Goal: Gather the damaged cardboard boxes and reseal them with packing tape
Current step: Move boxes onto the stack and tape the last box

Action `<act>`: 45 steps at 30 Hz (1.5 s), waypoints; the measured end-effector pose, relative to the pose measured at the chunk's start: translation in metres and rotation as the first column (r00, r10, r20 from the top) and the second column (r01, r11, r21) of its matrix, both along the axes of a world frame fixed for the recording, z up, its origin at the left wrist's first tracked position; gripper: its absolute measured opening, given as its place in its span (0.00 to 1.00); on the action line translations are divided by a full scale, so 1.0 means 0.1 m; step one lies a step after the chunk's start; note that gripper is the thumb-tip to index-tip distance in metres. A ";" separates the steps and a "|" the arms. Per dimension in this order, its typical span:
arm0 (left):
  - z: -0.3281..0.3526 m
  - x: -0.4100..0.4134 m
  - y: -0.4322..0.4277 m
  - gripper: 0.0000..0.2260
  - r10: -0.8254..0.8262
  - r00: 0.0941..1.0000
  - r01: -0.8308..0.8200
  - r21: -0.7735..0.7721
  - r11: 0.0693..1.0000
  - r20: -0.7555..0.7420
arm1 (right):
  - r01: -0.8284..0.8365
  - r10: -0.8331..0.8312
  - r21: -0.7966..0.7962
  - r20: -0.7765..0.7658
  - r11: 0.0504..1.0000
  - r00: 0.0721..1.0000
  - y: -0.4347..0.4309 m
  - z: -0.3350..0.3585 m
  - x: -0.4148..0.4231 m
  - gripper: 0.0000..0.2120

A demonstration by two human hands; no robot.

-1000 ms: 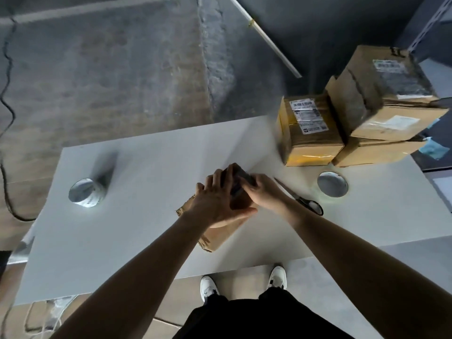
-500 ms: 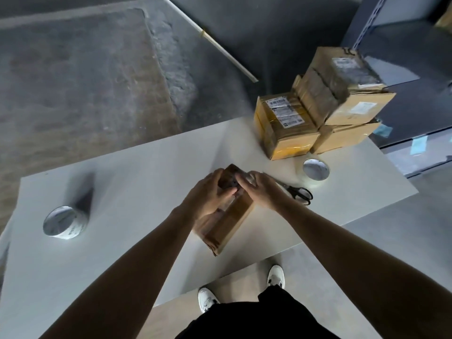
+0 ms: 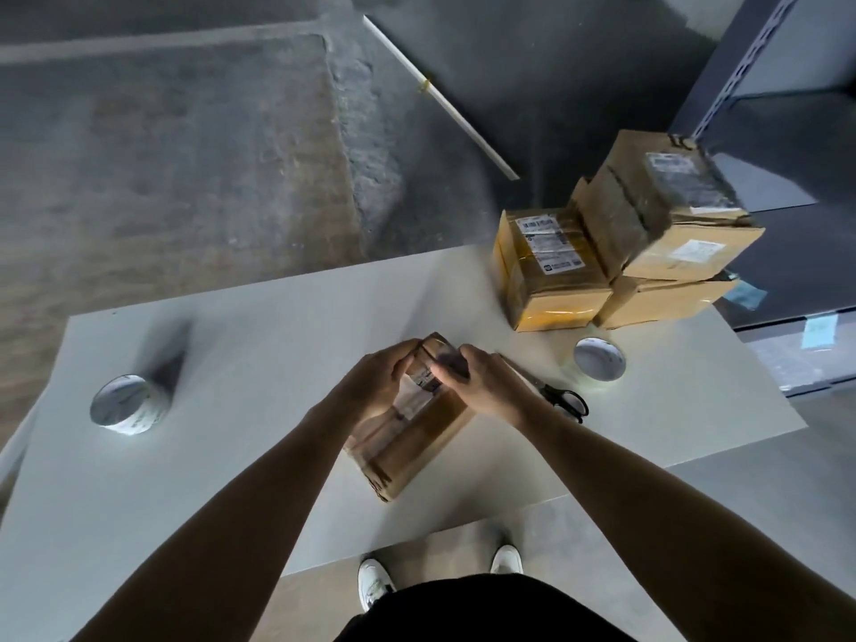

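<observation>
**Both hands on the box at mid-table**

The box (image 3: pixel 412 437) lies flat on the white table (image 3: pixel 259 326), near the front edge, its long axis running from 7 to 1 o'clock. Strips of tape show along its top and near end.

The left hand (image 3: pixel 375 386) grasps the far end from the 9 o'clock side, fingers curled round the edge. The right hand (image 3: pixel 486 391) meets it from 3 o'clock, fingers bent down onto the top of the same end. Something dark and blurred sits under those fingertips; what it is cannot be told. The two hands nearly touch over the box.

Scissors (image 3: pixel 563 400) lie closed on the table at 3 o'clock of the box, just beside the right wrist, handles pointing to the right. A tape roll (image 3: pixel 600 359) stands on end at 2 o'clock, near the scissors. A second roll (image 3: pixel 127 405) stands at 9 o'clock, well apart from the box, towards the left edge.

At 1 o'clock, on the far right corner, sit three more cartons: a yellow-taped carton (image 3: pixel 551 271) with white labels, and beside it, touching, a flat carton (image 3: pixel 662 301) with a torn carton (image 3: pixel 662 210) stacked on it.

Beyond the table a white rod (image 3: pixel 444 99) lies on the grey floor at 12 o'clock. A grey shelf (image 3: pixel 741 62) rises at 2 o'clock. White shoes (image 3: pixel 375 581) show below the front edge.
</observation>
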State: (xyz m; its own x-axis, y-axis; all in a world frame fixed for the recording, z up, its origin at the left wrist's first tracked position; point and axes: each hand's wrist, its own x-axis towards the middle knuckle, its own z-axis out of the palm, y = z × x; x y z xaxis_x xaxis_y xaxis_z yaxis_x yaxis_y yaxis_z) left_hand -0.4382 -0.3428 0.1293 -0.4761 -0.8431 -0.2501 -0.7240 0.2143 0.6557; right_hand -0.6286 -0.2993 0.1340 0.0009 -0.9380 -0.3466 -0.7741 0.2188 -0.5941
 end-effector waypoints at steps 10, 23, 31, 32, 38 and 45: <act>0.15 0.25 0.25 0.22 0.245 0.938 -0.268 0.065 0.961 0.245 | -0.052 0.052 0.032 -0.004 0.998 0.999 -0.04 0.03 -0.05 0.26; 0.25 0.25 0.49 0.19 0.601 0.797 -0.582 0.185 0.792 -0.062 | 0.178 -0.180 0.025 0.102 0.984 0.978 0.18 0.09 -0.04 0.24; 0.08 0.13 0.48 0.47 0.605 0.795 -0.588 0.186 0.787 -0.046 | 0.218 -0.226 0.111 0.066 0.970 0.972 0.23 0.06 0.03 0.34; 0.09 0.10 0.49 0.49 0.618 0.785 -0.603 0.183 0.777 -0.036 | 0.227 -0.235 0.109 0.058 0.968 0.970 0.22 0.06 0.07 0.35; 0.09 -0.07 0.50 0.59 0.614 0.783 -0.622 0.156 0.767 0.101 | 0.268 -0.266 0.069 -0.038 0.961 0.963 0.17 0.05 0.29 0.45; 0.06 -0.05 0.53 0.50 0.653 0.757 -0.651 0.138 0.746 0.043 | 0.320 -0.326 -0.069 -0.100 0.945 0.940 0.22 -0.08 0.33 0.36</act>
